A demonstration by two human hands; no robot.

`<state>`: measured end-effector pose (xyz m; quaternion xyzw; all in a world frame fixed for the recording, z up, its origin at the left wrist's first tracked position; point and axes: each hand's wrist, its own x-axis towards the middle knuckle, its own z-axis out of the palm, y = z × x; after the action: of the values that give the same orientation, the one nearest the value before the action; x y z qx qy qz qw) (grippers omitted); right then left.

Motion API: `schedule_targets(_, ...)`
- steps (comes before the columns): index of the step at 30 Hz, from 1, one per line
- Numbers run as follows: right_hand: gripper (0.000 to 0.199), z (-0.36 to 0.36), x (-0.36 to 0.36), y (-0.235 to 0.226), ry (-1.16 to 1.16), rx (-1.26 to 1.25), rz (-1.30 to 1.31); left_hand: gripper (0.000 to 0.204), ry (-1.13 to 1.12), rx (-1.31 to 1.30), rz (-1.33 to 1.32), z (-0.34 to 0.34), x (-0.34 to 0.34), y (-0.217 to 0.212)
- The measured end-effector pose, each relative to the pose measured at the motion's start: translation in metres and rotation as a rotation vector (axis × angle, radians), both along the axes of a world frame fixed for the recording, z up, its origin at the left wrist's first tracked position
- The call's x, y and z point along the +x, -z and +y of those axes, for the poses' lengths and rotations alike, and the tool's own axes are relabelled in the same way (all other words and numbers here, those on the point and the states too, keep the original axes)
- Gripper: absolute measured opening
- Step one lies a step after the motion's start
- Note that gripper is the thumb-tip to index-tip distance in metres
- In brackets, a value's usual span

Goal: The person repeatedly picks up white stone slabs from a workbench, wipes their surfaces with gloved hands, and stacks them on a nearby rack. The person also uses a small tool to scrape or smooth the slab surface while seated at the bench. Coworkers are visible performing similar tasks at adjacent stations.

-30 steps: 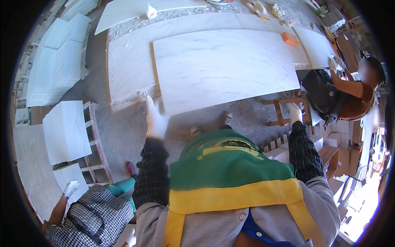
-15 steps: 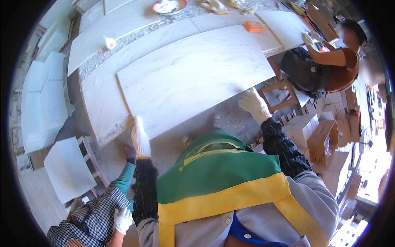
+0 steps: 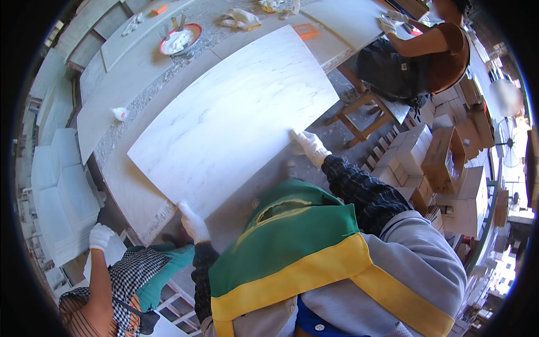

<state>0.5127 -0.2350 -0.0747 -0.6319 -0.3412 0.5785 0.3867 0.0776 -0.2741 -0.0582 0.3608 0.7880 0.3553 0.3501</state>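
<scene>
A large white marble-look slab (image 3: 236, 112) with faint grey veins lies aslant over the worktable, its near part jutting past the table's edge. My left hand (image 3: 194, 223), in a white knitted glove, grips the slab's near left corner. Farther right along the same near edge, my right hand (image 3: 310, 148), gloved alike, holds on with its fingers partly hidden by the slab. Beneath it, another pale slab (image 3: 120, 191) shows on the table.
Beyond lie a red-rimmed bowl (image 3: 181, 39) of white paste, a white bottle (image 3: 119, 114), work gloves (image 3: 241, 20) and an orange box (image 3: 306, 31). One co-worker (image 3: 443, 50) sits at right, another (image 3: 129, 269) is at lower left. A wooden stool (image 3: 359, 118) and boxes (image 3: 443, 160) stand right.
The slab has swung and shifted left across the table with both my hands on its edge. My right hand has come leftward. The lower-left co-worker has raised a gloved hand.
</scene>
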Motion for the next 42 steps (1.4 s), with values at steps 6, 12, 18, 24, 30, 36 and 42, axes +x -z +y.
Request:
schedule_targets(6,0.057,-0.009,-0.001,0.019,0.073,0.021,0.089,0.081,0.001,-0.001,0.0,-0.003,0.003,-0.004)
schedule_targets(12,0.06,-0.002,0.006,0.013,-0.054,0.051,-0.014,0.08,-0.054,0.149,-0.042,0.001,0.006,0.004)
schedule_targets(18,0.059,-0.003,0.003,-0.013,-0.057,-0.063,0.176,0.078,-0.013,0.026,0.056,-0.001,0.006,-0.005)
schedule_targets(24,0.063,-0.002,0.004,-0.016,-0.074,-0.064,0.097,0.078,-0.034,0.059,0.032,-0.001,0.012,-0.008)
schedule_targets(30,0.06,-0.003,0.005,0.007,-0.064,-0.012,0.002,0.078,-0.05,0.087,-0.01,-0.005,0.01,-0.006)
schedule_targets(36,0.041,-0.002,0.015,0.046,-0.211,0.259,-0.278,0.075,-0.027,0.086,-0.03,-0.005,0.01,-0.007)
schedule_targets(42,0.044,0.0,0.011,0.034,0.004,-0.103,-0.016,0.071,-0.011,0.125,0.027,-0.006,0.009,-0.003)
